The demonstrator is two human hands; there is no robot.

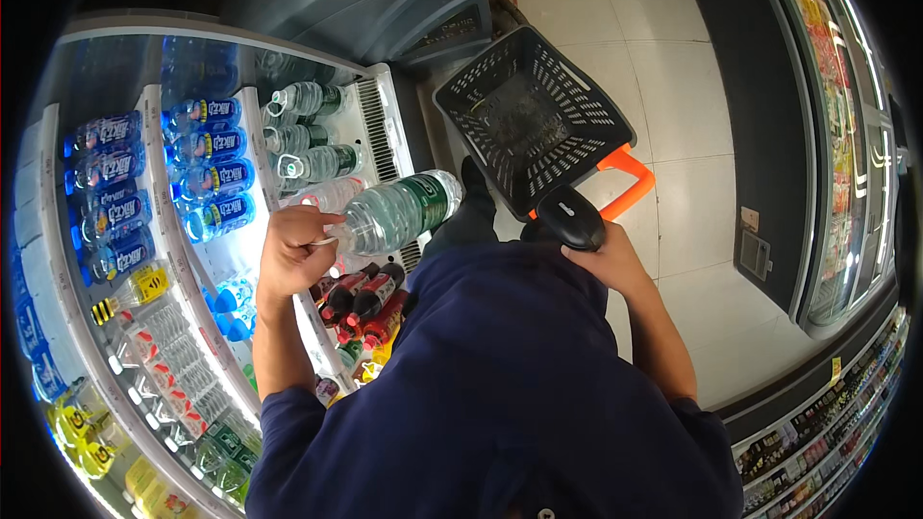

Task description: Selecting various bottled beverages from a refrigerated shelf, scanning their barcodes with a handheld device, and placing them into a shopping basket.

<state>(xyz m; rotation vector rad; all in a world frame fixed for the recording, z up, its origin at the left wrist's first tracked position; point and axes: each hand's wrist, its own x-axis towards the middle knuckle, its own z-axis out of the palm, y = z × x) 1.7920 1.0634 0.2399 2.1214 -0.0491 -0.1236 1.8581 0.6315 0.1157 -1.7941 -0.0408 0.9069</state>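
My left hand (298, 249) grips the neck of a large clear water bottle (393, 213) with a green label. The bottle is tilted in front of the open drinks cooler, its base towards the basket. In my right hand (611, 259) is a rounded black grip (570, 218), which looks like the pull handle of the black plastic shopping basket (613, 112). That basket stands on the floor ahead of me, and its perforated inside shows nothing but dirt marks. An orange handle (638, 184) sticks out beside the grip.
Shelf edges (173, 238) of the cooler carry blue-labelled bottles (216, 180) on my left. Similar large water bottles (321, 162) and dark cola bottles (371, 295) lie on its lowest level. A glass-fronted freezer (829, 158) borders the tiled floor (685, 115) on the right.
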